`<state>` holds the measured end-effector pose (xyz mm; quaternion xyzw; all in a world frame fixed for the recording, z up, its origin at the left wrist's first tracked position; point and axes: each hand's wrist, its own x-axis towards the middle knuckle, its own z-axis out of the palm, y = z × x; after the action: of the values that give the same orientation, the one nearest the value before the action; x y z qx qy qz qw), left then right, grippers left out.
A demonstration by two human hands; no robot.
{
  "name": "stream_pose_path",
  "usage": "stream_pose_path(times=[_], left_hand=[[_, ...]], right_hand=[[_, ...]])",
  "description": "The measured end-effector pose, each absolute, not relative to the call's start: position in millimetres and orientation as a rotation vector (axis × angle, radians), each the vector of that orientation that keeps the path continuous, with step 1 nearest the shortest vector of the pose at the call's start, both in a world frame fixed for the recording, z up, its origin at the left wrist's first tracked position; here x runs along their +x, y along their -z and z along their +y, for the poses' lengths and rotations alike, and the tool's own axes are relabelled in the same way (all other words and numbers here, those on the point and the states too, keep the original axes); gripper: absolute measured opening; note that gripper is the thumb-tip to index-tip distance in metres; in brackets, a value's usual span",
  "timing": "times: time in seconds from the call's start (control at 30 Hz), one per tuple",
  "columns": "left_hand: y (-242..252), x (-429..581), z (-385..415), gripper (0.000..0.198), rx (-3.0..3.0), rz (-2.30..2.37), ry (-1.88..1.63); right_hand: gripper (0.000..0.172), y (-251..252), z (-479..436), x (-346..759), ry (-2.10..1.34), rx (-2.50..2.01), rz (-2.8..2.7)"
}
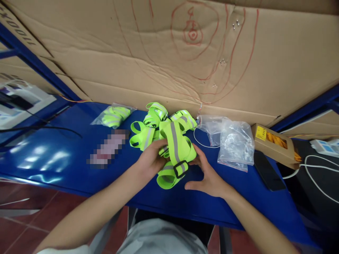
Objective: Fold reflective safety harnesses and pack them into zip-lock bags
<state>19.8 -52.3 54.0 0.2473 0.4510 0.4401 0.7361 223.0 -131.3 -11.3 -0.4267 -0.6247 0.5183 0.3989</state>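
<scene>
My left hand (153, 158) is closed round the near end of a bundled neon-green reflective strap (174, 141) with a grey stripe. A black plastic buckle (181, 169) shows on the strap's near side, and a loop hangs below it. At the bundle's right side is my right hand (208, 174), thumb and fingers spread apart. Its fingertips reach the strap's edge and are partly hidden behind it. More green straps (156, 114) lie coiled on the blue table (66, 141) just beyond my hands.
A clear bag with a green strap (116, 115) lies at the left, near a pixelated item (108, 148). To the right are clear zip bags (235, 143), a black phone (268, 171), an open cardboard box (277, 144) and white cables. A cardboard wall (164, 63) stands behind.
</scene>
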Motion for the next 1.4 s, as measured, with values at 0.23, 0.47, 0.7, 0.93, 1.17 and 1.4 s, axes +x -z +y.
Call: stream_pose_path(times=[0.23,0.47,0.7,0.93,1.17,1.4], left_hand=[[-42.9,22.4,-57.7,0.057,0.769,1.018,-0.933],[-28.9,-14.3,-75.1,0.042,1.683,1.117,-1.295],[9.6,-11.5,-140.2,0.072,2.105,1.282,-0.879],[24.8,10.8,-114.8,0.071,1.405,1.185,-1.022],[2.6,3.0,-112.7,0.062,0.720,1.028,-1.084],[-9.2,-2.6,-106.6,0.053,0.524,1.003,-1.037]], right_hand=[[0.070,15.1,-122.0,219.3,-1.333,-1.157,-1.290],[0.051,12.3,-112.9,225.1,-1.642,-1.207,-0.654],[0.037,-2.3,-117.6,230.9,-1.831,-0.829,-0.468],[0.062,-7.9,-130.7,229.0,-1.448,-0.872,-1.252],[0.065,-3.7,-132.6,227.4,-0.233,-1.132,-2.248],[0.016,3.4,-128.6,227.5,-0.297,-1.183,-2.085]])
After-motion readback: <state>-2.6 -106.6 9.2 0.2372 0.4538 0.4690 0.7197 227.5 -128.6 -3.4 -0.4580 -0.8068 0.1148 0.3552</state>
